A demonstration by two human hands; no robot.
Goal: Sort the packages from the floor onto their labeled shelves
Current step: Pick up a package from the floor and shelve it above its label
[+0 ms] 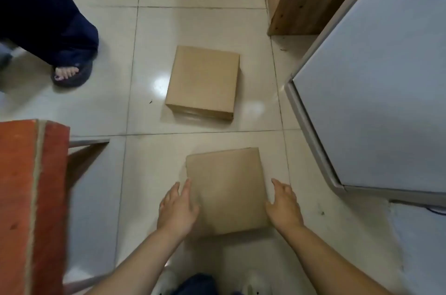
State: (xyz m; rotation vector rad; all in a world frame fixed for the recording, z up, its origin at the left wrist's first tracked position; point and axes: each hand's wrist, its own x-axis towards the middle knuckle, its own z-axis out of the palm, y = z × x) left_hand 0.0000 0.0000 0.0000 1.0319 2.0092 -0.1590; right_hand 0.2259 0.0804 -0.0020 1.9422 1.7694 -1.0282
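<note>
While both bare hands flank the near plain brown cardboard box (pixel 228 192) on the pale tiled floor (pixel 96 198), the left hand (pixel 177 210) lies spread against its left edge and the right hand (pixel 284 207) against its right edge, fingers extended rather than clasped around it. Beyond the fingertips, well apart, sits a second brown cardboard box (pixel 202 82).

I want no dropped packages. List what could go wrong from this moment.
1. Both hands, left and right, flank the near box with open palms; the smooth cardboard might slip when lifted.
2. The far box lies just ahead, a likely trip hazard.
3. A bystander's sandalled foot stands close by; a carried box could bump them.
</note>
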